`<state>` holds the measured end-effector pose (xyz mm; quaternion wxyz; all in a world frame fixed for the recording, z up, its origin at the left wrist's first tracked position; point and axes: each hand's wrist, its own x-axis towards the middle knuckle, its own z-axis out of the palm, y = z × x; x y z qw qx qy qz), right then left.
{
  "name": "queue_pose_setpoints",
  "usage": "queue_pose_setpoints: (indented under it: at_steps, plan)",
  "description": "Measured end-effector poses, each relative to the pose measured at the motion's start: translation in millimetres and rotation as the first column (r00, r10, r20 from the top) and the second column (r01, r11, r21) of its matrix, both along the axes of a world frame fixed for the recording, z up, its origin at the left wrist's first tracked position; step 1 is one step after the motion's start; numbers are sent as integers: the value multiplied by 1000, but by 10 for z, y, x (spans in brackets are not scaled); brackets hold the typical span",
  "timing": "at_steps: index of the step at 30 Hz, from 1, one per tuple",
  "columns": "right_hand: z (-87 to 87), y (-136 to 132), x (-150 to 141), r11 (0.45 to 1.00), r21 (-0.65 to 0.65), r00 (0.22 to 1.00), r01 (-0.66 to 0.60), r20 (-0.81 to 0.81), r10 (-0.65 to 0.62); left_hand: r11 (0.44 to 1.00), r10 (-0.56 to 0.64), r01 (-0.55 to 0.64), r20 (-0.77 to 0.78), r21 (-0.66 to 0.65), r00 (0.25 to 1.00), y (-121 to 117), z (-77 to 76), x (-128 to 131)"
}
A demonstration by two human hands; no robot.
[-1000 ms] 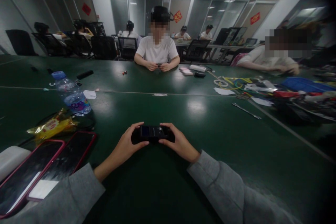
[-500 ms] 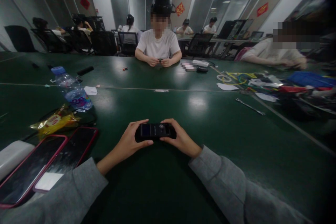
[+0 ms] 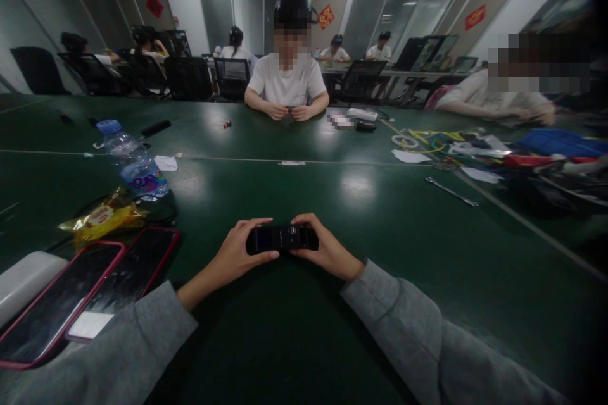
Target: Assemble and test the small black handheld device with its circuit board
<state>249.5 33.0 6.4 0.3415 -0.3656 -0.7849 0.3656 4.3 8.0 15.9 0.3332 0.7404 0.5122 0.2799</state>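
Note:
Between my two hands lies a small black handheld device [image 3: 282, 238], long side across the view, with a dark screen on its left part and small pale button markings toward the right. Its exact kind I cannot make out. My left hand [image 3: 242, 245] grips the left end, thumb along the near edge and fingers along the far edge. On the right end, my right hand [image 3: 322, 245] holds it the same way, index finger over the top edge. Both hands are low over the green table [image 3: 294, 323]; whether the device touches it I cannot tell.
Left: two red-edged phones [image 3: 66, 297], a white object [image 3: 28, 281], a yellow wrapper [image 3: 102, 218] and a water bottle [image 3: 135, 164]. Right: a wrench [image 3: 451, 192] and a heap of cables [image 3: 475, 142]. Across the table sits a person in white [image 3: 287, 82], holding something small.
Both hands keep their hold on the device, almost still. The view has shifted very slightly, so the bottle and phones appear a little further right.

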Motion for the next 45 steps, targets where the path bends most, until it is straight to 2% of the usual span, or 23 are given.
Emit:
queue_pose_setpoints:
  at_steps: [8,12,18,21,25,31,37,45]
  plan:
    - [11,-13,-6,1000,11,999,14,31,-14,999,-1,4,75,-48,997,5,37,-6]
    - [52,-11,-8,1000,-4,1000,-4,-7,4,998,10,-4,111,-55,994,16,25,-3]
    - [116,-7,3,990,-137,995,-33,-96,19,995,9,7,160,-100,987,12,49,-13]
    - [112,9,10,976,-208,989,-60,-146,29,990,10,19,212,-136,977,8,66,-15]
    - [89,32,23,958,-270,984,-98,-168,54,991,-7,34,202,-131,979,7,73,-18]
    - [116,14,14,967,-239,991,-92,-120,64,995,-15,34,183,-97,983,12,49,-22]
    - [113,6,2,972,-217,988,-88,-141,57,997,-31,45,189,-69,981,9,31,-18]
    - [63,27,4,971,-228,984,-64,-176,23,996,-43,61,263,-61,964,-4,78,13]
